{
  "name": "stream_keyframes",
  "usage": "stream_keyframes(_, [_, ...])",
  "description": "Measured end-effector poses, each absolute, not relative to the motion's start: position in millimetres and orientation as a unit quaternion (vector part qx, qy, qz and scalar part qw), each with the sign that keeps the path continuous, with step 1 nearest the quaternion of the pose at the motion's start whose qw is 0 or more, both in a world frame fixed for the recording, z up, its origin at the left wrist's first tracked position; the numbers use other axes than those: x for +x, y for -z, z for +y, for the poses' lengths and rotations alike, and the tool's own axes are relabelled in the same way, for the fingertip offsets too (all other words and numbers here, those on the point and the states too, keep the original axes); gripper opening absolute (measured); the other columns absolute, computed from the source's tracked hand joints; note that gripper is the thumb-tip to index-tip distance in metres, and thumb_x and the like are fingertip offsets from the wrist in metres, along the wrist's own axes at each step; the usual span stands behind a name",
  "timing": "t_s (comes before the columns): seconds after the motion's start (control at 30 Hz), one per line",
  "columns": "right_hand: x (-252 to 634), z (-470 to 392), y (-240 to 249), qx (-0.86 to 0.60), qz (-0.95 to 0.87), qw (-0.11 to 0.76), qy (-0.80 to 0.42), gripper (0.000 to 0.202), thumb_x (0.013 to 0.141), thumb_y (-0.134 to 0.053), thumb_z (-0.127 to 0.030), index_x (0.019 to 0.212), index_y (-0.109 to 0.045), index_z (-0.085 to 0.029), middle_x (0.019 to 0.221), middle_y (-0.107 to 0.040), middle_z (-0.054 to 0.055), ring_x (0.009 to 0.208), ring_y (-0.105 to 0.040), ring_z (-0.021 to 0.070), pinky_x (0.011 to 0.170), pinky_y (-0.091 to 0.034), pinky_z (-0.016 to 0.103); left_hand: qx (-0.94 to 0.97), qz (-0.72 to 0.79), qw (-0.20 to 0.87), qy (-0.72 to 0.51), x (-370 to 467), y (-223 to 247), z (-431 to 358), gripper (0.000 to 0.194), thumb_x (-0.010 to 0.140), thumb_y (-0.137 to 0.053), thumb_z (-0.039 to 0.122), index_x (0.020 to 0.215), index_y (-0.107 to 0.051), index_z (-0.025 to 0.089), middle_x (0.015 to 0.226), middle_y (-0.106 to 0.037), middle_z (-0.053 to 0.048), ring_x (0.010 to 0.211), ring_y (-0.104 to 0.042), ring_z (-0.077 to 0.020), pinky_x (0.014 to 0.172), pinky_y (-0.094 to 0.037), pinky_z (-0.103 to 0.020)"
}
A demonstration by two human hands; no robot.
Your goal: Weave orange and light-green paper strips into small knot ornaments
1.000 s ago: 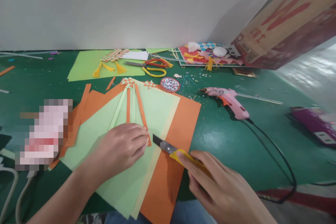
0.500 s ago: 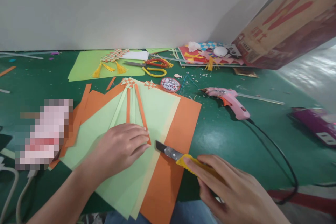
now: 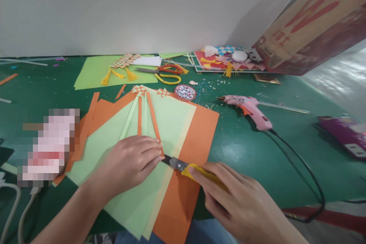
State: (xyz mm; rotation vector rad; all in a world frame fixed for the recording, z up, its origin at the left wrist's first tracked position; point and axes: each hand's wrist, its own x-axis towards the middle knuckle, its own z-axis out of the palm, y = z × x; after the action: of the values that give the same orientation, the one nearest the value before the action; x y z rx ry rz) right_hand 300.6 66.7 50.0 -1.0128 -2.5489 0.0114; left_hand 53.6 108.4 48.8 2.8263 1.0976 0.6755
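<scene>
Holding the yellow utility knife [image 3: 200, 173] in the right hand [image 3: 236, 192], its grip wrapped about the handle, I have the blade at the lower end of the outer orange strip [image 3: 153, 116] in the head view. There the left hand [image 3: 135, 158] has a narrow grip, fingers and thumb gathered on the strip; whether they pinch or only press it, I can't tell from here. The strip runs up to a small checkered woven piece [image 3: 140, 90], over a pale green sheet [image 3: 134, 198] lying on an orange sheet [image 3: 197, 139]. On the green bench [image 3: 246, 164], at the papers' far edge, I see a round, red-rimmed dish [image 3: 185, 100] filled with small black-and-white pieces [image 3: 185, 92]. Farther right is a brown and dark-red paper bag [image 3: 309, 26], its inside hidden from me. It bears a large red W-like mark and red Chinese characters, the last readable as 士; the smaller print is too blurred.
</scene>
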Motion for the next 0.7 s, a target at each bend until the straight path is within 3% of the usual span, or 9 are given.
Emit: stream_keyframes(0.7, [297.3, 67.4, -46.8, -0.383, -0.900, 0.208, -0.004, 0.034, 0.086, -0.036, -0.010, 0.108, -0.062, -0.010, 0.084, -0.063, 0.010, 0.069, -0.061, 0.0163, 0.055, -0.054, 0.027, 0.912, 0.349, 0.004, -0.214, 53.7, -47.3, 108.0, 0.020, 0.092, -0.050, 0.022, 0.085, -0.068, 0.017, 0.096, -0.074, -0.003, 0.089, -0.069, -0.0192, 0.079, -0.055, -0.033])
